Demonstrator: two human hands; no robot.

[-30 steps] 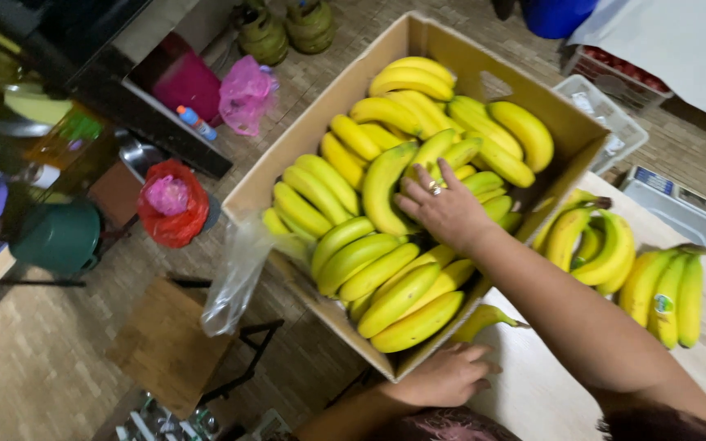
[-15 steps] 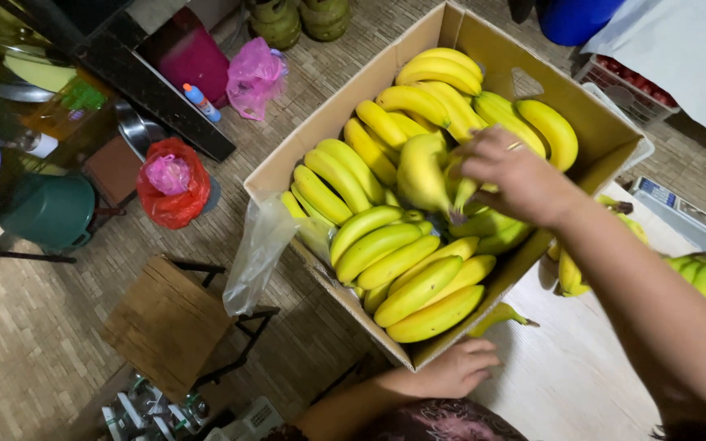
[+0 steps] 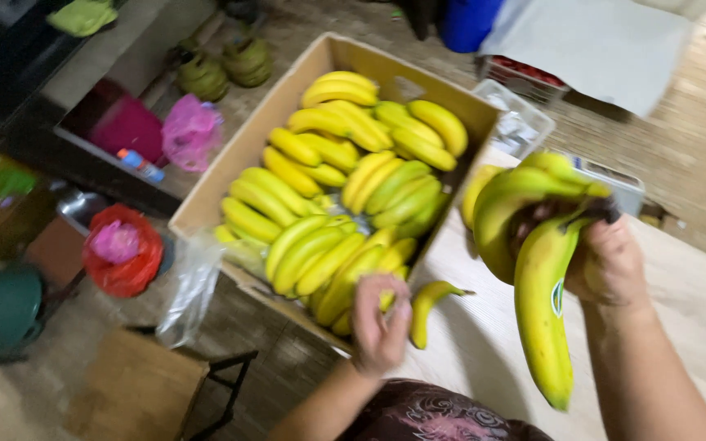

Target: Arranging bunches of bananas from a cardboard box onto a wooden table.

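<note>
Cardboard box of yellow-green bananas

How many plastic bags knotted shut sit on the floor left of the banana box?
2. A pink bag lies near the box's far left corner; a red bag with pink contents sits nearer, further left. Others may be hidden.

Warm indoor light, strong motion blur throughout; left edge dim, possibly underexposed.

A worn brown floor lay left of the pale counter; a wooden stool stood beside it.
</note>
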